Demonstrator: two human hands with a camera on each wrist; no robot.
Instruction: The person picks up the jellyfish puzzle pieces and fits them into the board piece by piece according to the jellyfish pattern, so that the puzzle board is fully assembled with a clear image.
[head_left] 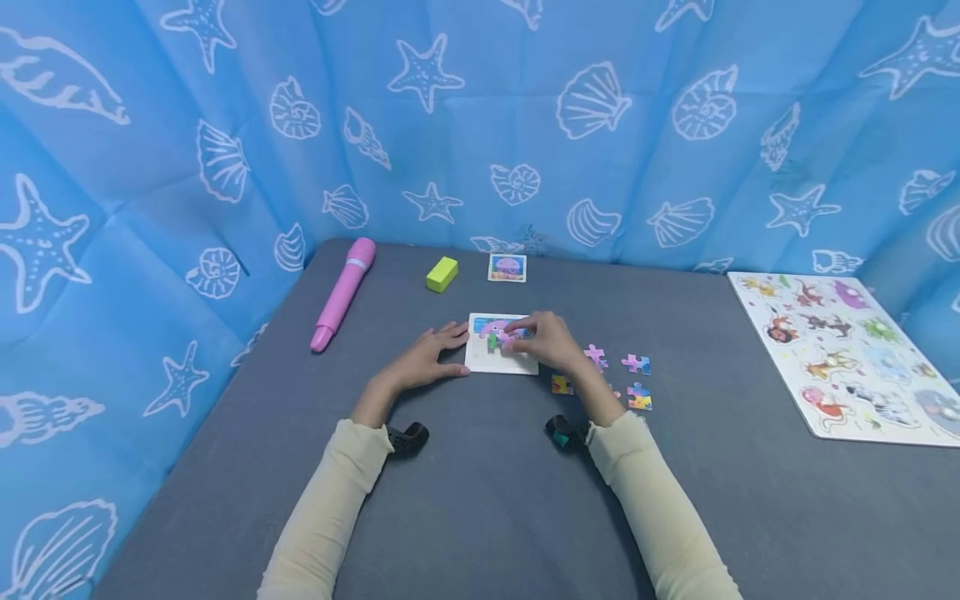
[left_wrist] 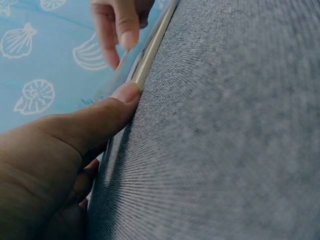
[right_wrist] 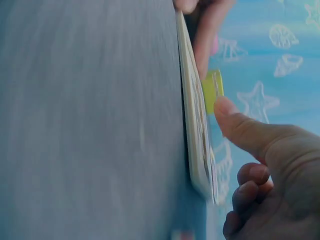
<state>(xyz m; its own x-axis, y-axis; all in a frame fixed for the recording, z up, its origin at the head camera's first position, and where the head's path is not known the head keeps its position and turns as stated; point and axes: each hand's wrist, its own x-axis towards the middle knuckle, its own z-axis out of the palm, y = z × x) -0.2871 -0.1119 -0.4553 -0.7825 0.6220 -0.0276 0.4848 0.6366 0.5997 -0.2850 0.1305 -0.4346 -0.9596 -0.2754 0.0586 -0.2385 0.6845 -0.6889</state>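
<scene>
A small white puzzle tray (head_left: pixel 480 364) lies on the dark grey table, with joined pink and blue picture pieces along its upper part. My left hand (head_left: pixel 423 360) rests at the tray's left side, fingers fairly straight; in the left wrist view its thumb (left_wrist: pixel 125 93) presses the tray's edge. Over the tray, my right hand (head_left: pixel 553 340) pinches a green-and-pink jigsaw piece (head_left: pixel 495 342) between thumb and fingers. The left wrist view shows that piece tilted and edge-on. Loose jigsaw pieces (head_left: pixel 636 364) lie right of the tray, some partly hidden by the right forearm.
Behind the tray are a picture card (head_left: pixel 507 267) and a yellow-green block (head_left: pixel 442 274). A pink wand-like stick (head_left: pixel 343 296) lies at the left. To the right is a large animal puzzle board (head_left: pixel 795 367). A blue seashell-print curtain (head_left: pixel 465 125) hangs behind the table.
</scene>
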